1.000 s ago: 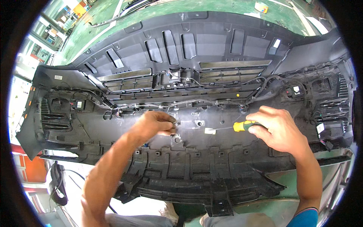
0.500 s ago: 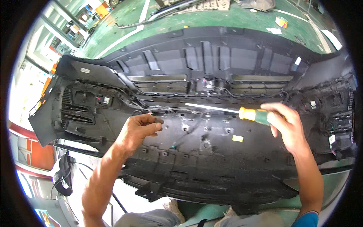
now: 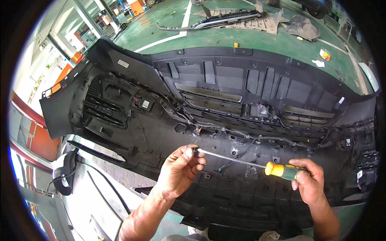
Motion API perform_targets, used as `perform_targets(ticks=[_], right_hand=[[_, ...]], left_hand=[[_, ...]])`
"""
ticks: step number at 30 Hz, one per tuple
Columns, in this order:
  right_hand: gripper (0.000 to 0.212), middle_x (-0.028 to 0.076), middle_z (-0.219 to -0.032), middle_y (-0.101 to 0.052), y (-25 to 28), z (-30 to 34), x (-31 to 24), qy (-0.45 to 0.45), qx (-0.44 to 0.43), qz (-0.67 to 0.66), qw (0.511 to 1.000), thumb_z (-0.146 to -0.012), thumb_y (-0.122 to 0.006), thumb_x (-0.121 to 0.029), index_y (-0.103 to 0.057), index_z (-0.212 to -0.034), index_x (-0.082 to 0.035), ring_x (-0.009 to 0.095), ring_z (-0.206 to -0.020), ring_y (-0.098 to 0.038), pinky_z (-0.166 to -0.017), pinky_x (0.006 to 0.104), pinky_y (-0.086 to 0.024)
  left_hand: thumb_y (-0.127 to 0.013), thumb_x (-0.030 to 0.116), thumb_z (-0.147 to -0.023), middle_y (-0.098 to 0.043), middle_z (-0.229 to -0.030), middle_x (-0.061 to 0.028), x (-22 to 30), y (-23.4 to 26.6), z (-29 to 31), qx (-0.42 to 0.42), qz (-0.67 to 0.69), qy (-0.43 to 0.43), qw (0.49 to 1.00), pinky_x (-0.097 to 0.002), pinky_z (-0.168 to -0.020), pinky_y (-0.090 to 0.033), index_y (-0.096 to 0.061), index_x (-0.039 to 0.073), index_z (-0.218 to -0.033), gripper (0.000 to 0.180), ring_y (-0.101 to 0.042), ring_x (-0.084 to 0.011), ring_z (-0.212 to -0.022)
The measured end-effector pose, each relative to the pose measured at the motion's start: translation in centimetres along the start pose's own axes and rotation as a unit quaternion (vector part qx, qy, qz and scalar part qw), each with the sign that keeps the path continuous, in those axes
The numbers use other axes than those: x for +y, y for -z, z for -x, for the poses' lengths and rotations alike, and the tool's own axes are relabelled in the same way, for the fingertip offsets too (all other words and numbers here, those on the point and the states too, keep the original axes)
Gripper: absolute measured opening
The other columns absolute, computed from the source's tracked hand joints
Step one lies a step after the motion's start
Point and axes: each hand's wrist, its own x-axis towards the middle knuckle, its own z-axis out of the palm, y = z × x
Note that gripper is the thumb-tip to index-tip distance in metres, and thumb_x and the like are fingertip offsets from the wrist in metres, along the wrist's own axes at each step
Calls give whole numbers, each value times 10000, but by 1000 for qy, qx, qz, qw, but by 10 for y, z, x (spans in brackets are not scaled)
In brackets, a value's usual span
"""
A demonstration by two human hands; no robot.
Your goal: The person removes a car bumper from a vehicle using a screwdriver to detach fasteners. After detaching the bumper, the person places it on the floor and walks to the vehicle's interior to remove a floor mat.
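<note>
Screwdriver held across the inside of a black bumper shell.
Over the bumper shell (image 3: 213, 142), the left hand (image 3: 181, 168) pinches a small dark piece (image 3: 196, 151) between thumb and fingers at the tip of the screwdriver (image 3: 275, 169), while the right hand (image 3: 309, 180) is wrapped loosely around its yellow-and-green handle. Inside the shell, a dark wiring harness (image 3: 251, 137) runs lengthwise, and a module with a white label (image 3: 144, 104) sits towards its left end. Beyond the shell's far edge stands a yellow tub (image 3: 325, 55), its contents too small to make out, near a white scrap (image 3: 318, 63). The green floor (image 3: 161, 40) there also carries a long trim strip (image 3: 225, 20) and a crumpled grey sheet (image 3: 303, 28); left of the shell shows an orange panel (image 3: 42, 180).
</note>
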Motion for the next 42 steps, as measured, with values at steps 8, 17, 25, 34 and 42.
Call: perform_targets(ticks=[8, 17, 25, 34, 42], right_hand=[[319, 118, -935, -709, -10, -2, 0, 0, 0, 31, 1000, -952, -635, -123, -672, -1189, 86, 88, -616, -585, -553, 237, -473], [323, 63, -780, -668, -17, -9, -8, -60, 10, 87, 994, -954, -631, -145, -682, -1190, 70, 78, -586, -561, -544, 246, -453], [444, 66, -932, -685, -30, -33, -25, 11, -29, 119, 992, -919, -710, -193, -613, -1287, 34, 93, -704, -631, -628, 246, -517], [330, 50, -997, -683, -66, -78, -46, 61, -23, 258, 964, -874, -742, -27, -639, -1187, -10, 90, -859, -628, -769, 252, -504], [328, 121, -989, -689, -90, -119, -6, 112, -77, 370, 919, -850, -773, -21, -637, -1148, -4, 205, -871, -689, -786, 322, -541]], left_hand=[[-700, 177, -994, -742, -1055, -124, -4, 10, -3, -12, 34, -5, 999, -328, -813, -618, -688, 50, -1155, 206, -740, -240, -944], [-661, 151, -1017, -746, -1062, -139, -10, 19, -7, 5, -33, -57, 998, -323, -803, -625, -690, 50, -1136, 158, -748, -253, -944], [-571, 136, -1062, -712, -1033, -123, 2, 16, -34, 52, -63, -4, 997, -355, -817, -601, -638, -5, -1179, 195, -718, -233, -928], [-573, 151, -1049, -711, -1046, -166, -21, 53, -101, 77, -148, 108, 980, -360, -803, -603, -607, -41, -1190, 240, -703, -241, -902], [-598, 165, -1025, -717, -1024, -160, -66, 110, -154, 92, -340, 194, 916, -384, -816, -606, -565, -65, -1329, 383, -709, -235, -883]])
